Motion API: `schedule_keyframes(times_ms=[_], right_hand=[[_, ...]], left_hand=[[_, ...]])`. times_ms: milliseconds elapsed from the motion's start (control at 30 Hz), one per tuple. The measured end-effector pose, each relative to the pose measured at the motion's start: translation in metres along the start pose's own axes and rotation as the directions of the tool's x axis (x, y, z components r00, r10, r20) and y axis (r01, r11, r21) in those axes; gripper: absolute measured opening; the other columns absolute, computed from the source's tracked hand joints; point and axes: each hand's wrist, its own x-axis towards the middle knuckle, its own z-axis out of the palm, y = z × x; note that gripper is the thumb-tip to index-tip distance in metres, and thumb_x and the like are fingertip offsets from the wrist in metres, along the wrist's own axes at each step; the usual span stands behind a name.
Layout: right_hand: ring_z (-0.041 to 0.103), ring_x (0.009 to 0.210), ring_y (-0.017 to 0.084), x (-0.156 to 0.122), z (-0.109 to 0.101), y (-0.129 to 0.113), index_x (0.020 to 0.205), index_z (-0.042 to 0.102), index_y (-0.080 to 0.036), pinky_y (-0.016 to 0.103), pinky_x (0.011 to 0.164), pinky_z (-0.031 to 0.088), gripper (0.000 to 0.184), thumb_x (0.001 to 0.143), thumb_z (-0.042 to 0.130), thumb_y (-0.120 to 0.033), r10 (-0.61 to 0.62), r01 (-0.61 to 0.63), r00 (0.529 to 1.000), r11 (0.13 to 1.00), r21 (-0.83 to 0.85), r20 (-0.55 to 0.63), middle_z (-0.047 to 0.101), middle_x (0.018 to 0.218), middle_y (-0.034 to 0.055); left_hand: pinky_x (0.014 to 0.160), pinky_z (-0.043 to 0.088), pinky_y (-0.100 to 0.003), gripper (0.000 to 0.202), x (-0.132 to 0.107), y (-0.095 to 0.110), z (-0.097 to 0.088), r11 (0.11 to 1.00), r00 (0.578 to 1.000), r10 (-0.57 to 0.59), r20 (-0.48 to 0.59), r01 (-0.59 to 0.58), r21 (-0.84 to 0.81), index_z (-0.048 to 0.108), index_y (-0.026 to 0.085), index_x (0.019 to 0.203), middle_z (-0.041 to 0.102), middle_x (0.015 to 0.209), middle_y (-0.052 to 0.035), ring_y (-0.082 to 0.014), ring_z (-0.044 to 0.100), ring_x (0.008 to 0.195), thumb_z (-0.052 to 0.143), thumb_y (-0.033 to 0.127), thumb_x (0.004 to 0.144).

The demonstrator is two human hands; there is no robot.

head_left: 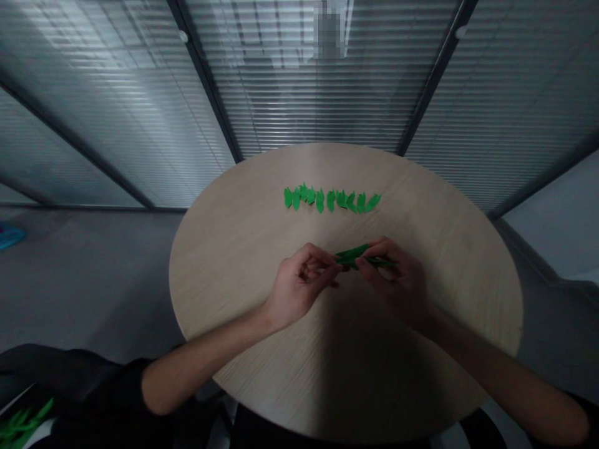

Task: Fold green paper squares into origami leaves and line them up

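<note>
Both my hands meet over the middle of a round wooden table (234,249). Between them is a green folded paper piece (358,255), long and narrow. My left hand (302,284) pinches its left end with curled fingers. My right hand (397,277) is closed on its right part, thumb and fingers pressed on the paper. Farther back on the table lies a row of several small green paper leaves (330,199), side by side, apart from my hands.
Glass walls with closed blinds (299,81) stand behind the table. More green paper pieces (21,424) lie at the bottom left, off the table. A blue object (9,236) sits on the floor at the far left.
</note>
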Motion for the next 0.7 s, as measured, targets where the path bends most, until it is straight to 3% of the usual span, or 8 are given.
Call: schedule_keyframes(times_ms=[200, 567, 700], right_hand=[[0.064, 0.069, 0.016, -0.0001, -0.0003, -0.0026, 0.083, 0.062, -0.023, 0.027, 0.057, 0.053, 0.017, 0.094, 0.071, -0.032, 0.02, -0.02, 1.0, 1.0, -0.004, -0.013, 0.066, 0.081, 0.002], [0.068, 0.074, 0.016, -0.0017, -0.0033, -0.0007, 0.09, 0.067, -0.025, 0.029, 0.066, 0.059, 0.007, 0.091, 0.073, -0.021, -0.156, 0.154, 0.988, 0.982, -0.111, -0.011, 0.071, 0.091, 0.0021], [0.068, 0.073, 0.016, -0.0016, -0.0038, -0.0017, 0.089, 0.066, -0.025, 0.029, 0.066, 0.058, 0.009, 0.09, 0.073, -0.02, -0.178, 0.175, 0.984, 0.978, -0.117, -0.015, 0.071, 0.09, 0.002]], left_hand=[[0.064, 0.07, -0.024, 0.022, -0.0007, 0.0003, 0.0006, 0.996, 0.999, 0.054, -0.002, -0.054, -0.073, 0.055, 0.019, 0.088, 0.079, 0.101, -0.0082, -0.0159, 0.079, 0.08, 0.074, 0.027, 0.094], [0.06, 0.068, -0.024, 0.015, 0.0013, 0.0013, -0.0053, 0.997, 0.999, -0.035, 0.012, 0.034, 0.071, 0.065, 0.018, 0.093, 0.081, 0.087, -0.0075, -0.0157, 0.077, 0.068, 0.075, 0.029, 0.093], [0.063, 0.068, -0.023, 0.018, 0.0019, 0.0031, -0.0046, 0.999, 0.999, -0.043, -0.013, 0.043, 0.004, 0.063, 0.017, 0.083, 0.081, 0.091, -0.0089, -0.0169, 0.08, 0.074, 0.078, 0.025, 0.089]])
